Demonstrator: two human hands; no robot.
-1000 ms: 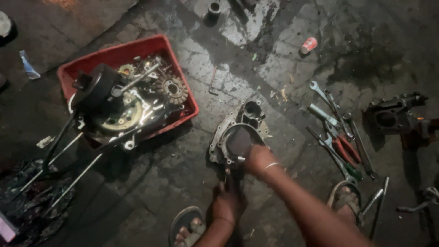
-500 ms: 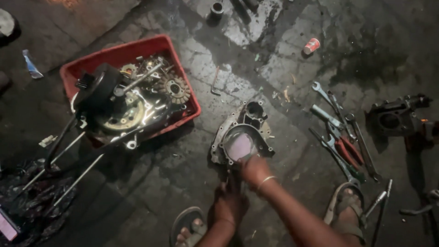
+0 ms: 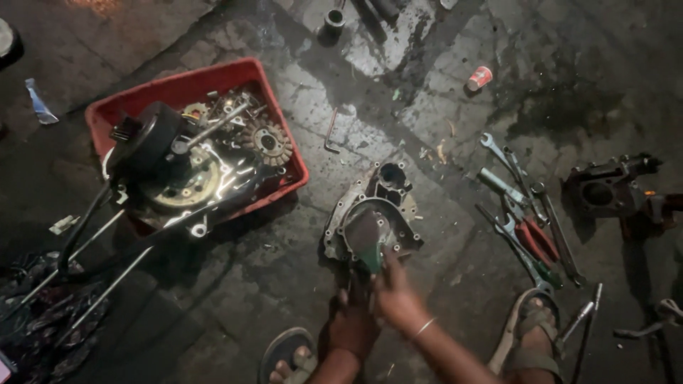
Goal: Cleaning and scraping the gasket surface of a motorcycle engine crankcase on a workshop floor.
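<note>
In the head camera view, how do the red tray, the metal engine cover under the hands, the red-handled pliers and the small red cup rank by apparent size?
Largest to smallest, as they look:
1. red tray
2. metal engine cover, partly hidden by the hands
3. red-handled pliers
4. small red cup, which lies farther from the camera, so its real size is less sure

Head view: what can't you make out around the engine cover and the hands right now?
- Left hand: grip hidden, dark and behind the right hand.
- Green pad on the engine cover: blurred, kind unclear.
- Red tray: its parts tangled, glare hides detail.
- Tools: ends overlap, types partly unclear.
</note>
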